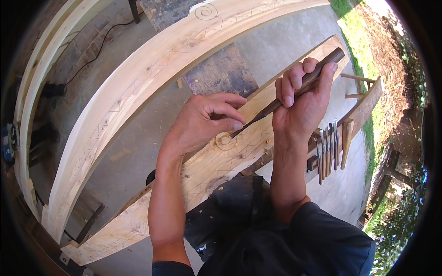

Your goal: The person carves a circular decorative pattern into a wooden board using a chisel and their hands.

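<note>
A long, pale timber (203, 172) lies slantwise across my front, marked with pencilled zigzag lines. On it is a partly carved spiral (226, 142) with small chips around it. My right hand (304, 93) grips the dark wooden handle of a carving chisel (272, 105), whose slim metal blade slopes down to the spiral's upper right edge. My left hand (210, 112) is close beside the blade near its tip, thumb and fingers curled. Whether those fingertips pinch the blade or only rest against it is unclear.
Beyond lies a large curved beam (138, 69) with a pencilled spiral and zigzags. More curved timbers (34, 86) stand at left, near a blue power tool (10, 143). At right, several carving chisels (328, 151) and a wooden-handled tool (346, 141) hang along a narrow wooden bench (362, 98).
</note>
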The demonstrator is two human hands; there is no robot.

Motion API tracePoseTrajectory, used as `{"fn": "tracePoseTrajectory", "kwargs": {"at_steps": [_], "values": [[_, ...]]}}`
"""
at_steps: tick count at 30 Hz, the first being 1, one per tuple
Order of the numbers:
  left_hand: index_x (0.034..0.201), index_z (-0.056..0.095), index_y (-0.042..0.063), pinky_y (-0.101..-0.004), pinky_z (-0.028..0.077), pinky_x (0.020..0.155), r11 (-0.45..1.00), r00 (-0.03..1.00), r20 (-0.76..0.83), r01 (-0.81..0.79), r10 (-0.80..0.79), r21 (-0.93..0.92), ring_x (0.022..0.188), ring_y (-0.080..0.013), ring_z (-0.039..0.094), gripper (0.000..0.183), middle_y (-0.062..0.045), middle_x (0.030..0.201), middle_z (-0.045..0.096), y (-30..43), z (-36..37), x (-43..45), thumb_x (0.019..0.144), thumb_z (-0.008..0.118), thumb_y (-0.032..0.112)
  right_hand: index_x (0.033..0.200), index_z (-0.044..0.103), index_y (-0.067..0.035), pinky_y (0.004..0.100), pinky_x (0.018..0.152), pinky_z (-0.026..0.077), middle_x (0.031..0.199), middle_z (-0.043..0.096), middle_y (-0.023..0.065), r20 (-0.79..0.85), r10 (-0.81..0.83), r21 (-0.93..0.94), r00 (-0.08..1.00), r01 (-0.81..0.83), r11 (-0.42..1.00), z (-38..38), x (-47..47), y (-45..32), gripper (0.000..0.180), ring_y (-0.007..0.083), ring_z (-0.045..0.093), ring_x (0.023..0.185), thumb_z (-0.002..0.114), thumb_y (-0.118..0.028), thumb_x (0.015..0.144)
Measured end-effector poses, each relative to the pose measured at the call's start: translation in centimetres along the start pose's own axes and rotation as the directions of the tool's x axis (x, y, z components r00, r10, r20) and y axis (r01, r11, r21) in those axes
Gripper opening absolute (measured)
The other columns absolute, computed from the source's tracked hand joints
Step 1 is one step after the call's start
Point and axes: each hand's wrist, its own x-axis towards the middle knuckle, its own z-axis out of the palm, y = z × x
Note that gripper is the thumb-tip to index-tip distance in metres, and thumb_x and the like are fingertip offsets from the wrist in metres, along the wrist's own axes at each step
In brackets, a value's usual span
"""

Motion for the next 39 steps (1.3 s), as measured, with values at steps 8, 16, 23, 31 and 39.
{"fn": "tracePoseTrajectory", "kwargs": {"at_steps": [8, 16, 23, 31, 39], "values": [[0.103, 0.084, 0.001, -0.0327, 0.056, 0.097, 1.0, 0.999, 0.034, 0.002, -0.002, 0.011, 0.114, -0.0202, 0.071, 0.023, -0.015, 0.133, 0.073, -0.2, 0.0, 0.1, 0.08, 0.084, -0.003, 0.095, 0.052, -0.011, 0.0263, 0.043, 0.03, 0.067, 0.051, 0.0049, -0.024, 0.004, -0.014, 1.0, -0.004, 1.0, 0.0, -0.2, 0.5, 0.049, 0.013, 0.035, 0.046, 0.039, -0.054, 0.115], [0.102, 0.084, 0.002, -0.0324, 0.056, 0.095, 0.999, 0.999, 0.039, -0.024, 0.023, 0.044, 0.112, -0.0196, 0.07, 0.024, -0.014, 0.133, 0.072, -0.2, 0.0, 0.1, 0.079, 0.083, -0.005, 0.094, 0.051, -0.011, 0.026, 0.042, 0.03, 0.066, 0.051, 0.0055, -0.01, -0.025, -0.023, 1.0, 0.024, 0.999, 0.4, -0.6, 0.1, 0.05, 0.0129, 0.036, 0.045, 0.038, -0.055, 0.115], [0.101, 0.081, -0.001, -0.0336, 0.055, 0.096, 0.998, 0.999, 0.045, 0.009, -0.007, -0.054, 0.11, -0.018, 0.07, 0.018, -0.013, 0.132, 0.073, -0.1, -0.2, 0.0, 0.099, 0.075, 0.016, 0.096, 0.052, -0.01, 0.0245, 0.041, 0.027, 0.066, 0.048, 0.0034, 0.069, -0.049, -0.009, 0.996, 0.05, 0.999, 2.3, -2.0, 0.0, 0.05, 0.011, 0.031, 0.043, 0.037, -0.054, 0.116], [0.115, 0.077, 0.001, -0.0326, 0.055, 0.094, 0.999, 0.984, -0.176, 0.02, -0.028, -0.048, 0.106, -0.0147, 0.071, 0.034, -0.009, 0.121, 0.077, 0.1, -1.1, 0.0, 0.111, 0.058, 0.029, 0.094, 0.06, -0.005, 0.0221, 0.045, 0.031, 0.065, 0.056, 0.0038, 0.113, -0.178, -0.438, 0.978, 0.209, 0.874, 1.8, -1.9, -3.9, 0.046, 0.0089, 0.042, 0.046, 0.051, -0.045, 0.114], [0.117, 0.077, 0.001, -0.0299, 0.057, 0.089, 1.0, 0.976, -0.216, 0.013, -0.008, 0.022, 0.104, -0.0139, 0.073, 0.02, -0.009, 0.117, 0.078, -0.6, -0.8, 0.3, 0.104, 0.061, 0.002, 0.1, 0.069, -0.007, 0.0323, 0.065, 0.055, 0.092, 0.074, 0.0048, 0.719, -0.168, -0.685, 0.674, 0.647, -0.336, -6.5, 3.8, -0.8, 0.022, 0.0221, 0.071, 0.076, 0.084, -0.018, 0.089]]}}
